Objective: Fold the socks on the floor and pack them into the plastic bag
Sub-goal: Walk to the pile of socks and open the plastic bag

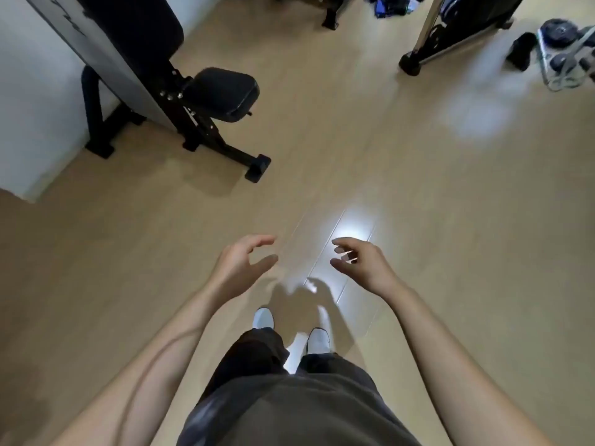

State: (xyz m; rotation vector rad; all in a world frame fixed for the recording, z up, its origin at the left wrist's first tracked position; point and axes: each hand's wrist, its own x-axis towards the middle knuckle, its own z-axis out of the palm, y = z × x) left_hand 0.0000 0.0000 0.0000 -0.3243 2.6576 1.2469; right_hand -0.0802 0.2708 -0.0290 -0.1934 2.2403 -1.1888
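I stand on a light wooden floor [354,162] and look down at both hands. My left hand [241,262] hangs in front of me with loosely curled fingers and holds nothing. My right hand [360,259] mirrors it, fingers relaxed and empty. A heap of dark and blue socks [391,6] lies on the floor at the far top edge, well beyond my reach. A dark sock-like item [520,51] lies at the far right. No plastic bag can be made out.
A black weight bench [193,91] stands at the left by a white wall. Another exercise machine's frame [450,33] is at the top right, with weight plates on a rack [566,56] at the right edge. My white shoes [264,318] are below.
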